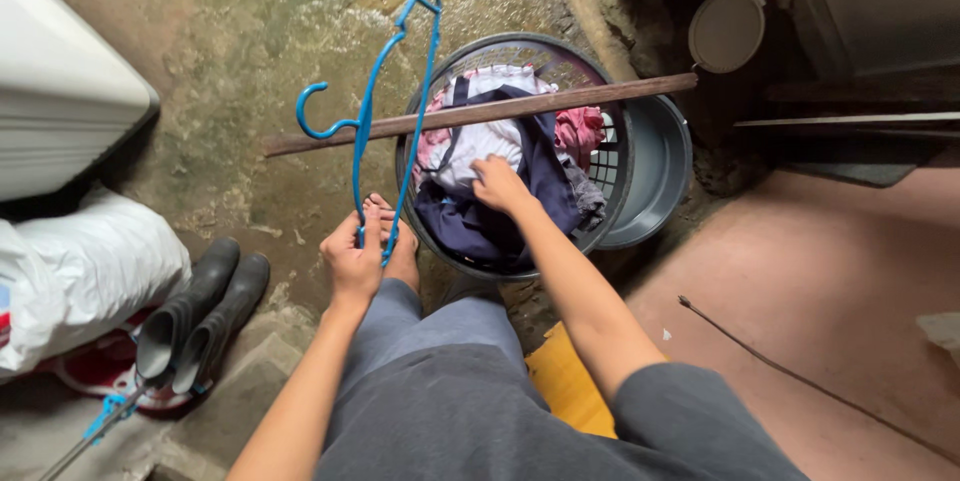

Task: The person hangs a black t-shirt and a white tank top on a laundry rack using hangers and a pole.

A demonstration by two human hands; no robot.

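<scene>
My left hand [352,263] grips a blue plastic clothes hanger [372,111] by its lower bar, and the hanger stands up with its hook pointing left. My right hand [499,185] reaches into a dark grey laundry basket [612,156] and closes on a dark navy garment [480,226]. White and pink clothes [478,146] lie under and beside that garment. A long brown wooden stick [600,96] lies across the basket's rim, behind the hanger.
A grey basin [660,166] sits right of the basket. Black rubber boots [195,316] stand at lower left beside a white sack [80,271]. A white appliance [60,91] fills the upper left. A round pale lid [726,31] rests at upper right. My bare foot [403,251] touches the wet concrete floor.
</scene>
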